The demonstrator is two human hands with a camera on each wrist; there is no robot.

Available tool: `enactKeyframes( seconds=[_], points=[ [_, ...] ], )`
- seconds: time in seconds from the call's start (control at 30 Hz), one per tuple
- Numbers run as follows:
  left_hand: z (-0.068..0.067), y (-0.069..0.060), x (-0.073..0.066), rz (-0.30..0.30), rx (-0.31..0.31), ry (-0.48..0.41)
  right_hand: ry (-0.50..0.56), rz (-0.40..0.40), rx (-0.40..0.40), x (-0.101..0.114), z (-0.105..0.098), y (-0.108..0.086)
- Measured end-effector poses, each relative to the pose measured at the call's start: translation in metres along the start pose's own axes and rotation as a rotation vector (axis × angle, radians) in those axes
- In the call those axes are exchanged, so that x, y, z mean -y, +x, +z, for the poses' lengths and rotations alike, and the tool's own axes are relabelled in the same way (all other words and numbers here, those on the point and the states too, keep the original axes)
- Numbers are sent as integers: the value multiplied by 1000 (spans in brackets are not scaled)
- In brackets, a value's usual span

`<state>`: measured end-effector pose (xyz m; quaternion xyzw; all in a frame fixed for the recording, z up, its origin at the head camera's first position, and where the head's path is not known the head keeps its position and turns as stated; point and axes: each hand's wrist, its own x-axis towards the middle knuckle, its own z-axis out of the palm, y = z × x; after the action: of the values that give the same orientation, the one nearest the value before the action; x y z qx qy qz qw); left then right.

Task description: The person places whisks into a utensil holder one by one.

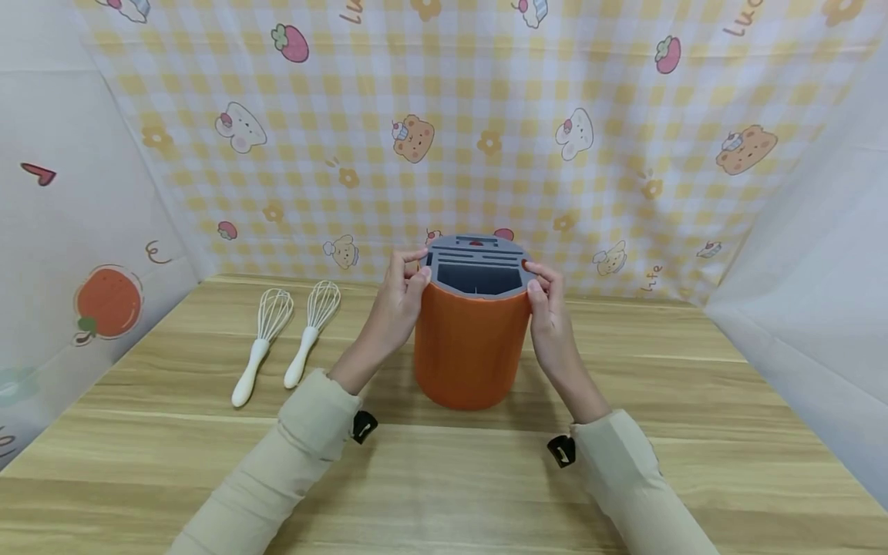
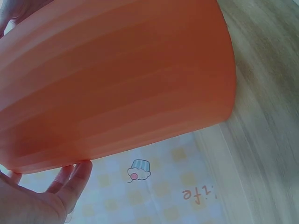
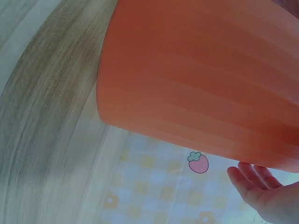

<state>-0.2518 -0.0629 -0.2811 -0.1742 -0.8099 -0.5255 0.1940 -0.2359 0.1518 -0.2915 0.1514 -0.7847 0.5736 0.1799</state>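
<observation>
1 orange bucket (image 1: 472, 347), on the table (image 1: 444, 478), held at opposite sides. 1 gray slotted lid (image 1: 479, 253), at the bucket's mouth; whether fully seated cannot be told from these angles. Left hand (image 1: 398, 297): thumb and fingers pinching lid and bucket at the edge. Right hand (image 1: 551, 312): likewise, opposite edge. Done, by judgement: lid positioned. Left undone: grip not yet released; 2 white whisks (image 1: 255, 362) lie outside the bucket.
</observation>
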Motion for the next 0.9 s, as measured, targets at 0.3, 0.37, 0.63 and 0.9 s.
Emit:
enactKeyframes(
  seconds=[0.3,0.37,0.63,0.9],
  points=[
    [0,-6,-3,-20,12,-9,9,-10,-10,1,0,-6],
    [-1,-7,-4,-16,15,-8,8,-12,-9,1,0,-7],
    [-1,-11,-5,-2,6,3,5,-7,-19,3,-2,-12],
    [-1,-16,-7,-14,8,-10,5,-11,-20,5,-2,-17]
  ],
)
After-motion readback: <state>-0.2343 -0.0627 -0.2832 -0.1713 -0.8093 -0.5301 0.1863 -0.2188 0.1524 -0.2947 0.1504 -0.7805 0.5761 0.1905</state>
